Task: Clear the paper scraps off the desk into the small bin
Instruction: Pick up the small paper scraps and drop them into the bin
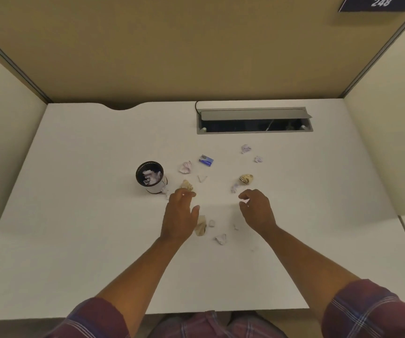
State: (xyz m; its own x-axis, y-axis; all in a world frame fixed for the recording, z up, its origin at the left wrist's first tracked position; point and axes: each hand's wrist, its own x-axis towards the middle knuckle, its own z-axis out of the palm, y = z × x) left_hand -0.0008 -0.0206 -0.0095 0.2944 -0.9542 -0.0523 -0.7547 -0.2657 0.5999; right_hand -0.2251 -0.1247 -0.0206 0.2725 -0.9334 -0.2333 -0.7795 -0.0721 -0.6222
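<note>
Beside the small bin [150, 176], the left hand [179, 213] pinches at a tan scrap [187, 184], the right hand [257, 208] curled empty; a loose pinch could drop it short.

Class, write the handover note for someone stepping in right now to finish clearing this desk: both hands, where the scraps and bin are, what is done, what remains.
Left hand: over the desk, fingers curled by a tan scrap; whether it grips is unclear.
Right hand: open, empty, just short of the tan striped wad.
Small bin: upright, left of the scraps, some paper already inside.
Left: pink wad, two pale wads further back, tan piece and small bits between the hands.
Blue packet is not crumpled paper; check before binning.
</note>
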